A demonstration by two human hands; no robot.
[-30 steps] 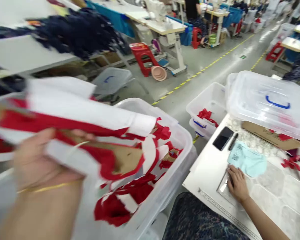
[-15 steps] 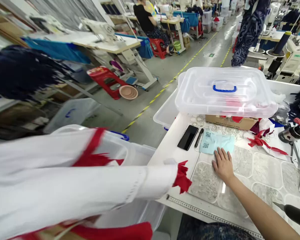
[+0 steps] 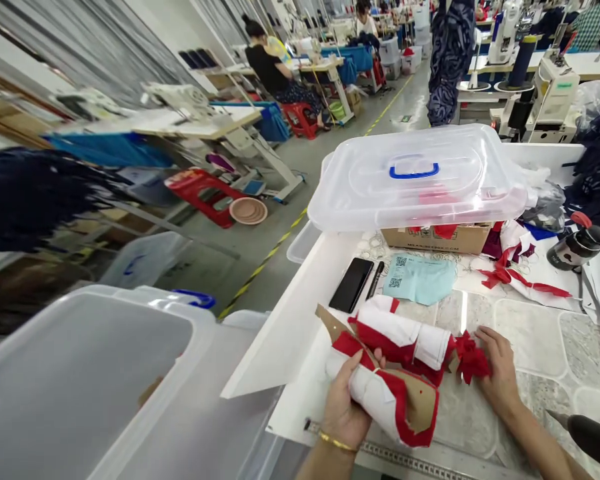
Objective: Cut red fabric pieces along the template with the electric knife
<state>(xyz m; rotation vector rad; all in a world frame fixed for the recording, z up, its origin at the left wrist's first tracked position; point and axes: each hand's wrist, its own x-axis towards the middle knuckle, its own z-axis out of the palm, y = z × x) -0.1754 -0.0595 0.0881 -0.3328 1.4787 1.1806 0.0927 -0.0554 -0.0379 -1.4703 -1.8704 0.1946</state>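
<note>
My left hand (image 3: pixel 347 407) grips a rolled bundle of white and red fabric pieces (image 3: pixel 387 407) with brown card among them. A thin pale band crosses the bundle near my fingers. A second roll of white and red fabric (image 3: pixel 405 333) lies against it on the far side, and a ragged red tuft (image 3: pixel 473 359) sticks out at its right end. My right hand (image 3: pixel 500 370) is at that tuft, fingers apart and curved; its thumb is partly hidden. Beyond the rolls lie a light blue printed sheet (image 3: pixel 420 279), a black pen (image 3: pixel 375 280) and a phone (image 3: pixel 351 285).
A clear lidded box (image 3: pixel 420 180) sits above a cardboard box (image 3: pixel 435 240) at the table's back. Another clear bin (image 3: pixel 200 373) stands on the left. A black bottle (image 3: pixel 579 248) and a dark pointed tool (image 3: pixel 593 437) are on the right. A person (image 3: pixel 270 70) sits farther off.
The white and red fabric has come from the left over onto the table, with my left hand now visible on it. My right hand has left the blue sheet and moved right and nearer.
</note>
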